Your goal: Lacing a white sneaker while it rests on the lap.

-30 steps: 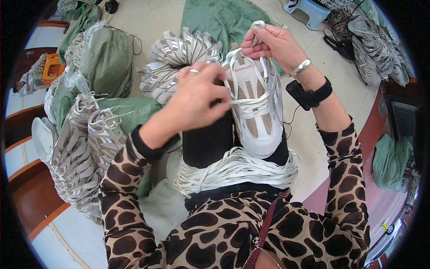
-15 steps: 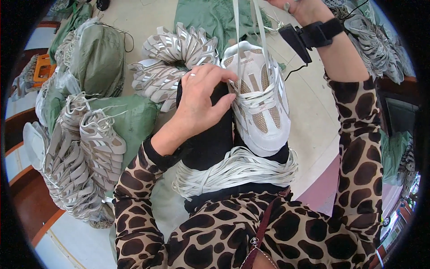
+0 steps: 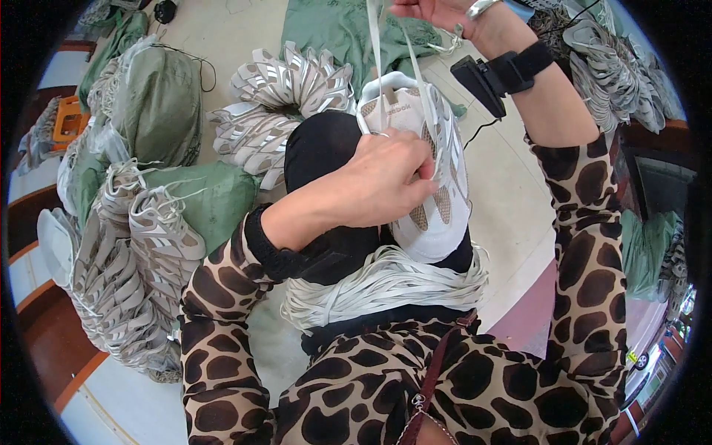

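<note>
A white and beige sneaker upper [image 3: 443, 226] rests on my lap, its toe toward me. My left hand [image 3: 389, 174] lies over its lacing, thumb and forefinger pinched together on the shoelace there; the palm hides part of the eyelets. Two flat white lace ends [image 3: 413, 55] rise taut from the sneaker toward the top edge. Up there, my right hand [image 3: 449, 15] is raised, its fingers closed about the lace and partly cut off by the picture's edge. A thick bundle of flat white laces [image 3: 386, 285] lies across my thighs.
Ring-stacked sneaker uppers [image 3: 285, 104] lie beyond my left knee. More stacked uppers [image 3: 122, 289] stand at the left beside green sacks [image 3: 159, 107]. A green cloth [image 3: 326, 30] spreads on the floor ahead. Other uppers [image 3: 615, 67] are piled at the far right.
My left hand has moved right, from the sneaker's left side onto its lacing, and its fingers have closed. My right hand has shifted slightly left at the top.
</note>
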{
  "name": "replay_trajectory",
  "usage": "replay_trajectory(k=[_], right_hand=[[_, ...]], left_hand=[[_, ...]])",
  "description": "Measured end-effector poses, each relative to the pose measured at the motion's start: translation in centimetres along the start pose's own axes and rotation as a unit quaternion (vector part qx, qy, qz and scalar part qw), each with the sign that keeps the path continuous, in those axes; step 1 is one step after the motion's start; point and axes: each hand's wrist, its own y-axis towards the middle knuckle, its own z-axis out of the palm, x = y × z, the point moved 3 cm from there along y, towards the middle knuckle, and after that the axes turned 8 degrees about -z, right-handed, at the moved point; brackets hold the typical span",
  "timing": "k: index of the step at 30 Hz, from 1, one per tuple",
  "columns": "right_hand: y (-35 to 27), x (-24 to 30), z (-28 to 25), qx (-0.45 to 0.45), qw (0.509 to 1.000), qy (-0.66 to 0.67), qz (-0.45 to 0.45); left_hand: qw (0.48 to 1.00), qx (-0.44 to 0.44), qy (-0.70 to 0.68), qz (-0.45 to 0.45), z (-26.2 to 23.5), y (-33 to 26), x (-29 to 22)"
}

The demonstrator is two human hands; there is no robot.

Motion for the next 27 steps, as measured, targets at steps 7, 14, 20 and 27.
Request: replay_trajectory(k=[7, 14, 20, 27], right_hand=[[0.9, -0.7, 0.2, -0.013, 0.995, -0.093, -0.039], [-0.4, -0.8, -0.2, -0.001, 0.996, -0.067, -0.056], [-2.1, -3.5, 1.4, 0.054, 0.990, -0.126, 0.018], [5.0, -2.8, -4.0, 0.021, 0.972, -0.192, -0.134]], left_hand=[[0.999, -0.023, 0.049, -0.003, -0.1, 0.3, -1.0], [0.990, -0.077, -0.065, -0.095, 0.1, 0.5, 0.4], [0.997, -0.046, -0.037, 0.057, 1.5, -1.5, -0.7], [0.967, -0.212, 0.141, 0.033, 1.6, -1.1, -0.3]])
